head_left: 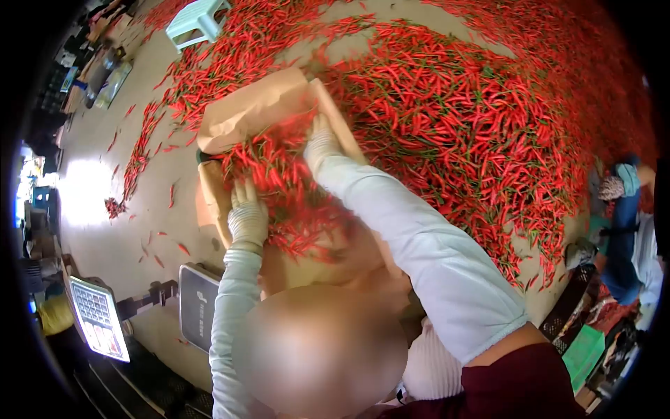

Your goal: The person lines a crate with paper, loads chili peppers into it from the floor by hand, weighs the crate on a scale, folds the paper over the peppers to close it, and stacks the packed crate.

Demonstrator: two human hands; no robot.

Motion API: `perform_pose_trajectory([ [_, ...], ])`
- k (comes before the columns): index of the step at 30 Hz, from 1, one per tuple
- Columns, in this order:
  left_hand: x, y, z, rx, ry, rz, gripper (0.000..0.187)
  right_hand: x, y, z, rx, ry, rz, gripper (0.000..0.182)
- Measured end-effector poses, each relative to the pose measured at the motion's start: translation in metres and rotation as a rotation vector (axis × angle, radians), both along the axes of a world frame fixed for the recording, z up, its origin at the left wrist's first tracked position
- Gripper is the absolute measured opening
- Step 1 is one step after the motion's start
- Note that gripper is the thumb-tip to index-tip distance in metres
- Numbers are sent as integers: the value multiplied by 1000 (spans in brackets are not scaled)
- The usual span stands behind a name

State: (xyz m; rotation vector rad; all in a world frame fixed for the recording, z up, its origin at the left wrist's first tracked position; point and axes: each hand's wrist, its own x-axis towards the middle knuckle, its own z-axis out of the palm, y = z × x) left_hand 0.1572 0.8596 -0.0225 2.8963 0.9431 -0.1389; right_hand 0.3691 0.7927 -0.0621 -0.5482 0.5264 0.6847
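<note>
A paper-lined box (255,105) stands in front of me with red chilies (279,164) in it, some blurred by motion. My left hand (248,216), in a pale striped glove, lies at the near left side of the chilies, fingers extended and pointing away from me. Against the right inner wall of the box, my right hand (322,145) touches the chilies with its fingers stretched out. Neither hand is closed round anything. White sleeves cover both forearms.
A large heap of red chilies (453,119) spreads over the floor behind and right. A pale stool (197,22) is at the upper left. A scale platform (199,307) and its lit display (99,318) stand lower left. Another person's hand (612,187) shows at the right edge.
</note>
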Motion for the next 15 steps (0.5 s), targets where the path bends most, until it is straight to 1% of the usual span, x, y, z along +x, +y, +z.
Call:
perform_pose_trajectory([
  [1, -2, 4, -5, -12, 18, 18, 66, 1, -2, 3, -97, -84, -37, 53],
  [2, -1, 0, 7, -79, 5, 75, 68, -5, -9, 16, -199, -160, -75, 48],
  [4, -10, 13, -18, -116, -145, 33, 72, -12, -25, 14, -155, -522, 92, 46],
  [6, -1, 30, -23, -325, -165, 97, 73, -17, -32, 35, -503, -408, 189, 43],
  [7, -5, 51, -50, -298, -167, 62, 73, -15, -51, 43, -540, -411, 157, 43],
  [8, -7, 62, -69, -260, -173, 31, 73, -14, -67, 52, -897, -1098, 69, 36],
  [9, -2, 56, -62, -249, -144, 42, 73, -16, -80, 61, -1231, -1792, -20, 29],
  [10, 1, 50, -51, -233, -111, 60, 72, -24, -96, 86, -1344, -2085, 85, 24],
  [11, -1, 45, -46, -224, -178, 66, 69, -32, -113, 115, -1405, -2391, 147, 20],
  [12, 11, 30, -26, -297, -205, 25, 66, -40, -150, 154, -1252, -2261, 371, 22],
  [13, 15, 15, 0, -342, -226, 20, 64, -42, -187, 165, -1242, -1900, 542, 17],
  [14, -12, 11, -14, 86, -171, -135, 58, -42, -233, 153, -1289, -1824, 500, 24],
  [15, -1, -19, 25, 211, -175, -109, 56, -40, -274, 162, -1568, -1881, 231, 29],
])
